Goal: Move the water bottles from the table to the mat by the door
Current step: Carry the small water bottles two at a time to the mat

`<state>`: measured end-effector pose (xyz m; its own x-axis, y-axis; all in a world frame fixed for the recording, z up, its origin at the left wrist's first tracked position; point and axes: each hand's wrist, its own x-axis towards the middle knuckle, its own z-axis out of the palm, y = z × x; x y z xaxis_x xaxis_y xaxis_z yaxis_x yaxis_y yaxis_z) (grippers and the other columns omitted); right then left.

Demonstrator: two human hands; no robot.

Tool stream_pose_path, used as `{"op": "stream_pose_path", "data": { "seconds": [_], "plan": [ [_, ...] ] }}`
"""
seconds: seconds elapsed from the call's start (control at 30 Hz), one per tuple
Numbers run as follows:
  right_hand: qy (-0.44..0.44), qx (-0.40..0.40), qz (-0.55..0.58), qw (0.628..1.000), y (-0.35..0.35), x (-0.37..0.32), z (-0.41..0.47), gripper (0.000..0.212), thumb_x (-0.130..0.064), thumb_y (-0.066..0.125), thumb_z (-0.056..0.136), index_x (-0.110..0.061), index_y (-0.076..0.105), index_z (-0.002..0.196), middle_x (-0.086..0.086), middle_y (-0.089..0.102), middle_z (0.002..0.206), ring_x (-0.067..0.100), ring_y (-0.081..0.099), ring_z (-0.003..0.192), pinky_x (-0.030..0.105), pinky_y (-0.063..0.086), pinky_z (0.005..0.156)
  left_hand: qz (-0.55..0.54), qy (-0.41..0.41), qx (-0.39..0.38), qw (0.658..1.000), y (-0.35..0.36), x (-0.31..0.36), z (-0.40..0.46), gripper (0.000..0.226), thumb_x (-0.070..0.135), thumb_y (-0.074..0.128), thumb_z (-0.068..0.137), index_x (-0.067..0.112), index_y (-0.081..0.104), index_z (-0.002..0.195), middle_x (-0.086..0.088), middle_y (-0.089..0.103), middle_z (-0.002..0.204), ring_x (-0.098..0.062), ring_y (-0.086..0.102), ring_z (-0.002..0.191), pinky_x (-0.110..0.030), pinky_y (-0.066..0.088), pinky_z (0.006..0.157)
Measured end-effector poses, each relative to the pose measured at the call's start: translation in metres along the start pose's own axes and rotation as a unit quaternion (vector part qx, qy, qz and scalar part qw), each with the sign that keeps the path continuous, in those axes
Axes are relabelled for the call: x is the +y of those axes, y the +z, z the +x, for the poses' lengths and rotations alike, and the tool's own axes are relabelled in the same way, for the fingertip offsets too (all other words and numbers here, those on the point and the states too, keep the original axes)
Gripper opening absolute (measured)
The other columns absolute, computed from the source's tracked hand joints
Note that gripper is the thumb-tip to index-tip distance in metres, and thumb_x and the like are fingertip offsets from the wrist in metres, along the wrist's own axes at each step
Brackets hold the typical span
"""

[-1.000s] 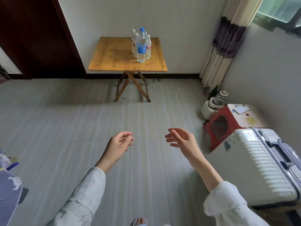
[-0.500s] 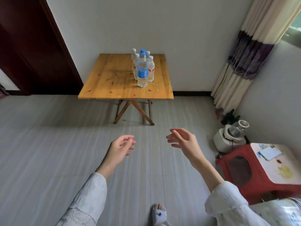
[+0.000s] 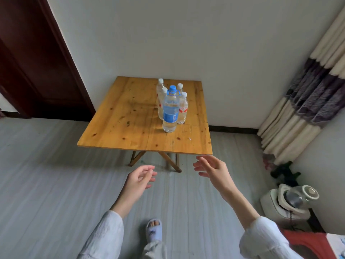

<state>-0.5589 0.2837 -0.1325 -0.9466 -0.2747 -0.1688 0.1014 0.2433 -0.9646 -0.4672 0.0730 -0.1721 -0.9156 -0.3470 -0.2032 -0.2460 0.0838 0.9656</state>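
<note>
A cluster of water bottles stands upright on the right half of a wooden folding table (image 3: 119,126). The tallest bottle (image 3: 170,111) has a blue cap and blue label and stands in front. Several smaller white-capped bottles, one with a red label (image 3: 183,109), stand behind and beside it. My left hand (image 3: 141,179) and my right hand (image 3: 214,170) are held out in front of the table's near edge, below it. Both hold nothing, with fingers loosely spread. No mat is in view.
A dark brown door (image 3: 35,58) fills the far left corner. A striped curtain (image 3: 313,101) hangs at the right. On the floor at right stand a white appliance (image 3: 289,200) and a red stool (image 3: 308,243). My slippered foot (image 3: 154,229) is on the grey floor.
I have walked closer to the table, which now looks larger and nearer. Both hands have risen toward its front edge. The suitcase has dropped out of view at the right.
</note>
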Motion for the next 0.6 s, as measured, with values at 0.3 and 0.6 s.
{"op": "stream_pose_path", "data": {
  "seconds": [0.3,0.6],
  "plan": [
    [0.023,0.053,0.002,0.998,0.029,-0.033,0.167,0.02,-0.022,0.049,0.092,-0.011,0.063,0.101,0.004,0.069,0.085,0.018,0.065,0.079,0.033,0.053,0.075,-0.01,0.002,-0.018,1.0,-0.037,0.039,0.187,0.017,0.017,0.045,0.093,0.026,0.06,0.095,0.001,0.067,0.096,-0.015,0.064,0.091,-0.03,0.053,0.08],
    [0.037,0.077,0.001,0.996,0.038,-0.05,0.287,0.014,-0.021,0.048,0.092,-0.018,0.062,0.092,0.004,0.069,0.084,0.019,0.066,0.08,0.034,0.053,0.075,0.016,-0.008,-0.021,1.0,-0.05,0.06,0.314,0.02,0.012,0.04,0.095,0.017,0.058,0.103,-0.001,0.064,0.098,-0.015,0.06,0.093,-0.029,0.05,0.081]
  ]
}}
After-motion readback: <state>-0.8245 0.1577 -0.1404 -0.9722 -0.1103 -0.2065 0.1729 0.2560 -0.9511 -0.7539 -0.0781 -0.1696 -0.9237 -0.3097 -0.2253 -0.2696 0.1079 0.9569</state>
